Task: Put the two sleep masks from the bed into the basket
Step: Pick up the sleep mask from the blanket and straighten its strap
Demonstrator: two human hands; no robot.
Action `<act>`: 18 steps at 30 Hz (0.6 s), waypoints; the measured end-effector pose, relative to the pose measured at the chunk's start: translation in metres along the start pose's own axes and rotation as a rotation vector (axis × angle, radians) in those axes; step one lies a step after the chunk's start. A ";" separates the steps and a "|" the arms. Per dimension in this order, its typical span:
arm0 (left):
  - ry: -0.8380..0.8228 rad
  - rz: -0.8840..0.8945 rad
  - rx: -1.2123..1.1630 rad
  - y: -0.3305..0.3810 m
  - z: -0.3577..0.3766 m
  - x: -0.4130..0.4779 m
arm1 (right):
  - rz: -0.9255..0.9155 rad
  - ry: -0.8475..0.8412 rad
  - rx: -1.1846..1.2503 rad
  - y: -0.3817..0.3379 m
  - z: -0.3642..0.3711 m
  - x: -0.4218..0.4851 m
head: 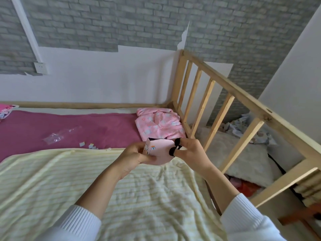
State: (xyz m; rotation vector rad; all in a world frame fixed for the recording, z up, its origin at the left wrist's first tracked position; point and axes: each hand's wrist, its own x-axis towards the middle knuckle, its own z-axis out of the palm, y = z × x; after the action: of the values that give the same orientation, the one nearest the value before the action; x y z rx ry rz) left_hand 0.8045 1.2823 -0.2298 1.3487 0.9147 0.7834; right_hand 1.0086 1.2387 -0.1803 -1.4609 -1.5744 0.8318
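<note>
A pink sleep mask [160, 151] with a small printed face hangs in the air above the bed, held between both hands. My left hand [134, 156] pinches its left edge. My right hand [189, 152] grips its right side, with the black strap looped over the fingertips. Only this one mask is clearly in view; no second mask and no basket can be made out.
A pale yellow striped blanket [121, 188] covers the near bed, over a magenta sheet [69, 127]. Folded pink pyjamas [159, 125] lie by the wooden slatted bed rail [225, 108]. A clear plastic bag [57, 136] and paper scraps [88, 145] lie on the sheet. Clutter fills the floor beyond the rail.
</note>
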 end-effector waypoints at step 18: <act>0.428 0.062 0.515 0.006 0.029 -0.051 | -0.369 -0.075 -0.679 0.018 0.067 -0.006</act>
State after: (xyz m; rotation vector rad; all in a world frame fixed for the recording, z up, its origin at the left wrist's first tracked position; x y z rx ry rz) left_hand 0.8080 1.2247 -0.2188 1.6909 1.4908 0.9440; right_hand 0.9572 1.2386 -0.2276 -1.5109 -2.2284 0.1287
